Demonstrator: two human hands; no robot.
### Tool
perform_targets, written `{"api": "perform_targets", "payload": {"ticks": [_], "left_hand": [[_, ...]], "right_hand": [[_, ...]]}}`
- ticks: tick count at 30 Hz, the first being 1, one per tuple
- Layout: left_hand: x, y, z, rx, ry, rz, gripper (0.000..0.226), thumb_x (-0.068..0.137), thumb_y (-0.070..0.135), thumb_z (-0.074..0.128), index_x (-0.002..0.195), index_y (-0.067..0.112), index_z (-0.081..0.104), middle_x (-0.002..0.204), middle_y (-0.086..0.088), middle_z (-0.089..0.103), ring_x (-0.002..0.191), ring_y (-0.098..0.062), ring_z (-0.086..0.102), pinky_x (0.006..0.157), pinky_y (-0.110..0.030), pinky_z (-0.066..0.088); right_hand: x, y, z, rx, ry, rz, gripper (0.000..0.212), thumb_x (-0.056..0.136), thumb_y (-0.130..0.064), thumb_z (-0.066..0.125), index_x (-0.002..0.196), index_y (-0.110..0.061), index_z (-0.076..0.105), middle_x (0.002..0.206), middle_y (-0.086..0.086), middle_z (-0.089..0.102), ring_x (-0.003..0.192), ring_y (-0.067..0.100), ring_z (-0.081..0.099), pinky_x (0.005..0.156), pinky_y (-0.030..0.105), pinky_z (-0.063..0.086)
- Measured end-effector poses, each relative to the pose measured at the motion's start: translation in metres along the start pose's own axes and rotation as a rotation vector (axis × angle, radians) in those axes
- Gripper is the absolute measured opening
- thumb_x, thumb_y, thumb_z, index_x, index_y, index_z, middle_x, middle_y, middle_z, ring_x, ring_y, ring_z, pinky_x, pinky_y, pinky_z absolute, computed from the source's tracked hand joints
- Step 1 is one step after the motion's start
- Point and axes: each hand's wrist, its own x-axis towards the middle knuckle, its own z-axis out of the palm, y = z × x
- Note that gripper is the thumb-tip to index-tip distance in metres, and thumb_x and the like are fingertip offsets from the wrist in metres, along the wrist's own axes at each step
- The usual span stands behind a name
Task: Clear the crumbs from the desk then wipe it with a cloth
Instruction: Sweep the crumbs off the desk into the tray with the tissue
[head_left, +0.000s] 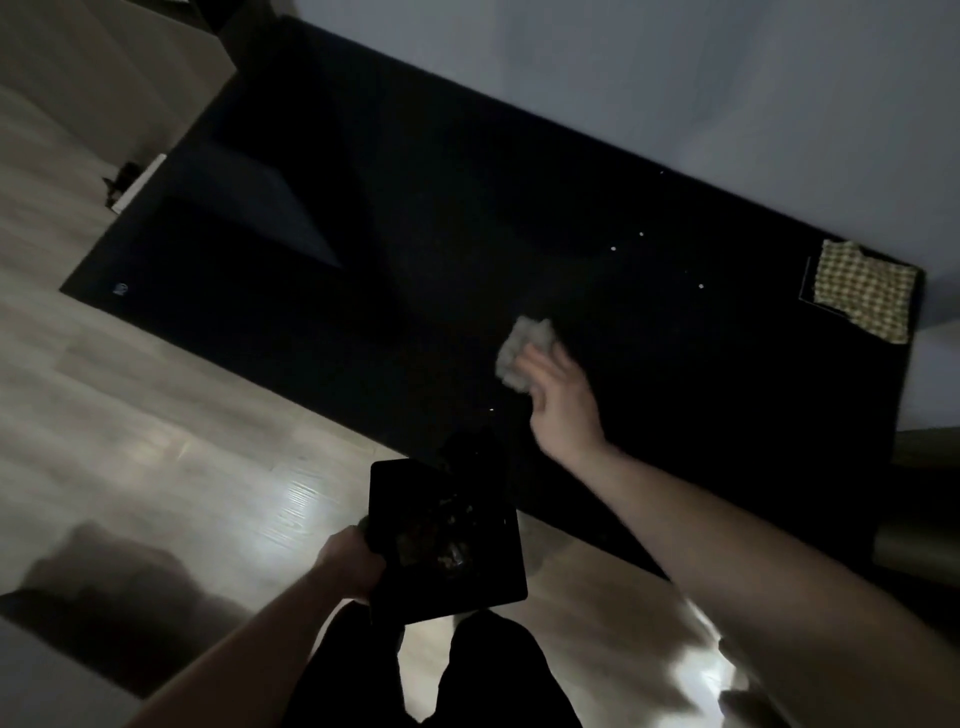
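The room is dim, with pale wood-look flooring (171, 415) on the left that catches a bright glare, and a plain bluish wall (675, 93) behind the far edge of the desk (363, 270). The desk is a long black top that runs across the view at a slant, its left end near a low light-coloured cabinet (104, 67); a small pale mark sits at its near left corner. Below its near edge the left hand (353, 564) is closed round the side of a black square bin (447, 540), holding it off the floor just in front of the desk, with dark rubbish dimly visible inside — what it is cannot be made out. The person's dark trouser legs (467, 675) show under the bin. Further right, a few tiny white crumbs (613, 249) are scattered over the tabletop, one close to the near edge. The right hand (561, 400) reaches out over the tabletop with the forearm extended, fingers pressed loosely on a crumpled pale tissue (522, 353) that lies on the surface; motion blur hides how firmly it is gripped. At the far right corner lies a yellow-and-white checked cloth (862, 291), flat — well apart from the hand.
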Motion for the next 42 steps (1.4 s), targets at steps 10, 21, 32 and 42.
{"api": "perform_targets", "payload": {"ticks": [10,21,32,42], "left_hand": [[0.005,-0.01,-0.014,0.068,-0.037,0.018,0.033,0.083,0.025,0.06,0.106,0.002,0.068,0.106,-0.015,0.074,0.103,-0.029,0.07,0.079,-0.031,0.055],[0.015,-0.028,-0.027,0.063,-0.019,0.043,0.016,0.082,0.02,0.059,0.086,0.005,0.065,0.091,-0.013,0.072,0.094,-0.029,0.072,0.067,-0.029,0.051],[0.019,-0.035,-0.023,0.035,-0.015,-0.112,0.015,0.078,0.021,0.059,0.078,0.008,0.066,0.073,-0.006,0.072,0.073,-0.024,0.071,0.058,-0.028,0.054],[0.097,-0.086,0.046,-0.089,0.01,-0.271,0.037,0.066,0.037,0.065,0.092,0.011,0.072,0.076,-0.004,0.071,0.073,-0.024,0.071,0.057,-0.025,0.05]], "right_hand": [[-0.152,-0.063,0.044,0.408,-0.213,0.0,0.05,0.098,0.003,0.048,0.129,-0.026,0.073,0.142,-0.014,0.064,0.139,-0.008,0.047,0.117,0.028,0.04],[-0.132,-0.011,-0.058,0.461,0.315,0.386,0.058,0.097,0.013,0.049,0.141,-0.022,0.064,0.146,-0.01,0.06,0.139,0.012,0.055,0.115,0.027,0.043],[-0.021,0.121,-0.124,0.249,0.467,0.906,0.046,0.107,-0.006,0.045,0.15,-0.023,0.054,0.157,0.001,0.051,0.146,0.024,0.046,0.12,0.031,0.031],[0.129,0.163,-0.117,0.06,0.205,0.722,0.064,0.103,-0.009,0.048,0.162,-0.029,0.032,0.171,0.001,0.024,0.156,0.025,0.027,0.129,0.04,0.022]]}}
